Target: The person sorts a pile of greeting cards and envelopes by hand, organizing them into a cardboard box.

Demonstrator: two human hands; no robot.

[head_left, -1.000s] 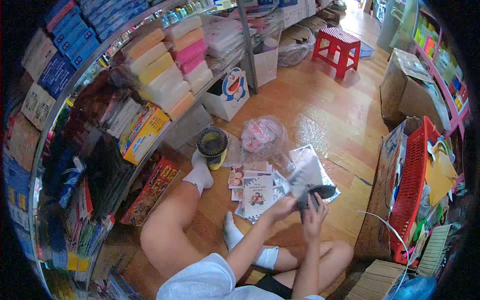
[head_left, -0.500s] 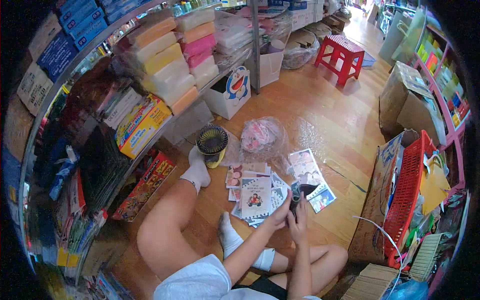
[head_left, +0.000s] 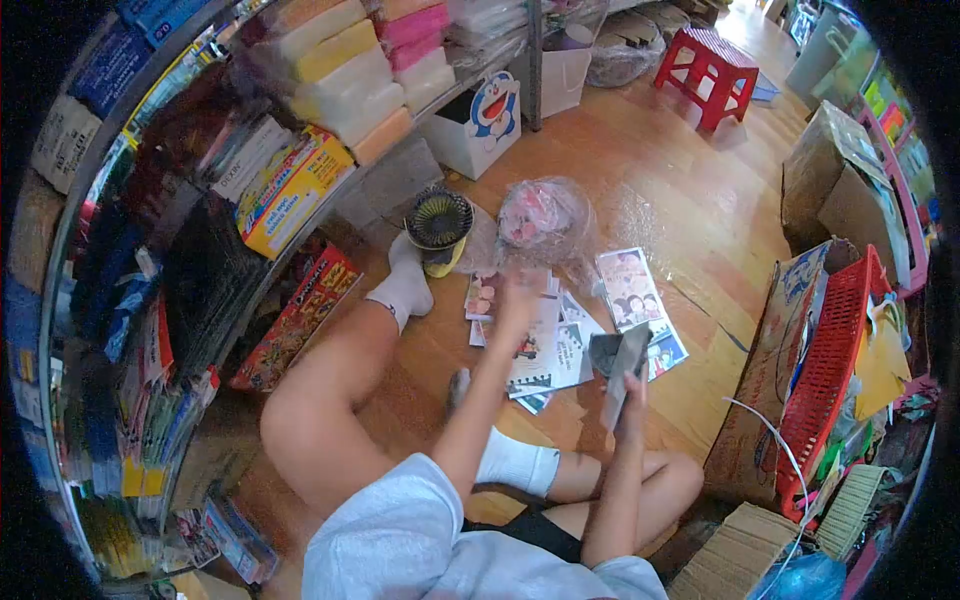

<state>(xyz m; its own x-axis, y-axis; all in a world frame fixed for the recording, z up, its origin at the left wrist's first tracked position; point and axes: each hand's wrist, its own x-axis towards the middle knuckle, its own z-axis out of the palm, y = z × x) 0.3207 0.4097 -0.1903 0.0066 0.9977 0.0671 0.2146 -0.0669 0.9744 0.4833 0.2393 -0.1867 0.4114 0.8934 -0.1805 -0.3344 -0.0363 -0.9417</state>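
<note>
Printed cards and sheets (head_left: 568, 352) lie in a loose, overlapping pile on the wooden floor between my legs. Over the upper part of this pile is my left hand (head_left: 518, 298), blurred by motion, so its fingers cannot be made out. My right hand (head_left: 631, 398) grips a flat grey item (head_left: 627, 365), tilted upright at the pile's right side; a dark part shows beside it. Behind it lies a sheet with cartoon faces (head_left: 630, 285), partly hidden. Just beyond the pile sits a clear plastic bag with pink contents (head_left: 538, 215).
A small black and yellow fan (head_left: 439, 220) stands by my left foot. Packed shelves (head_left: 200, 250) line the left side. On the right are a red basket (head_left: 825, 370) and cardboard boxes (head_left: 840, 180). A red stool (head_left: 706, 75) stands farther back.
My left hand has left the held item and moved up and left over the pile. My right hand has moved slightly right, with the flat item now raised. The view has shifted.
</note>
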